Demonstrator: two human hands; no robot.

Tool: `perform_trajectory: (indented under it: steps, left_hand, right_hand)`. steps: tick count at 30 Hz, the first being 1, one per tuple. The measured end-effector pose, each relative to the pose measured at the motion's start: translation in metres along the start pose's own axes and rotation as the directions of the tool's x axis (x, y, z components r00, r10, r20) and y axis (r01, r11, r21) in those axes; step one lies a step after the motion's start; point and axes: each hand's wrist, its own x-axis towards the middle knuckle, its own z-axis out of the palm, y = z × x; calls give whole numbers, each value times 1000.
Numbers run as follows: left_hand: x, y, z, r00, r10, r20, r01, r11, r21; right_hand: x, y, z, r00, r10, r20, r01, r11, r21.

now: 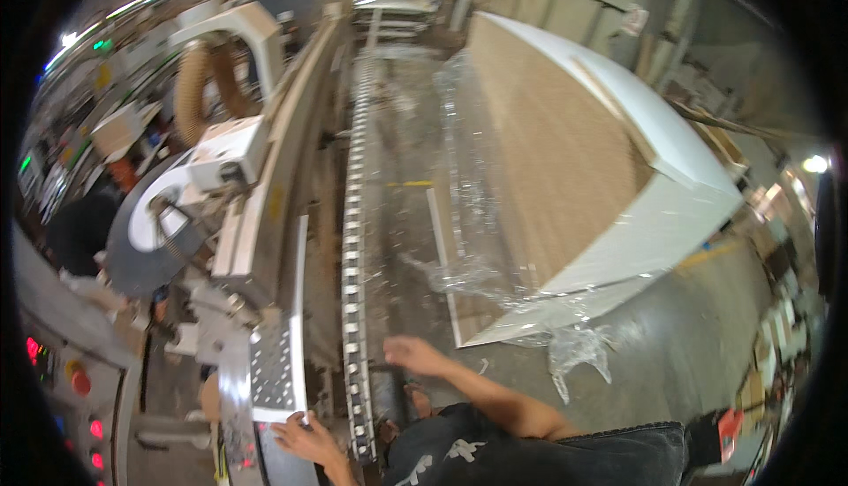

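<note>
My left hand [306, 441] is at the near end of a narrow white-edged panel [301, 336], which lies along the machine bed. Its fingers are spread and touch the panel's corner. Inside the white edge is a dark surface with several pale dots [274, 369]; I cannot tell whether it belongs to the panel or the bed. My right hand [415, 355] is in the air just right of the roller rail [353, 292]. It is slightly blurred, with its fingers stretched leftward and nothing visible in them.
A long machine beam [274, 177] with a white housing [227, 152] and brown hose [192, 93] runs at left. A control panel [81, 384] with lit buttons stands at lower left. On the right is a large stack of boards [565, 159], with clear plastic wrap [579, 353] trailing onto the floor.
</note>
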Motion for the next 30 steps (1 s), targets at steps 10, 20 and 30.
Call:
perform_trajectory:
  steps: [10, 20, 30]
  left_hand:
    - [-2, 114, -22, 875, 428, 227, -322, 864, -387]
    - [-114, 509, -178, 430, 851, -302, -770, 171, -614]
    - [-195, 718, -193, 507, 804, -310, -841, 385, -379]
  right_hand:
    - [-155, 60, -37, 997, 77, -30, -79, 991, -103]
    - [-194, 112, -117, 990, -130, 48, 119, 977, 179]
    - [-266, 169, -217, 944, -227, -239, 276, 940, 199]
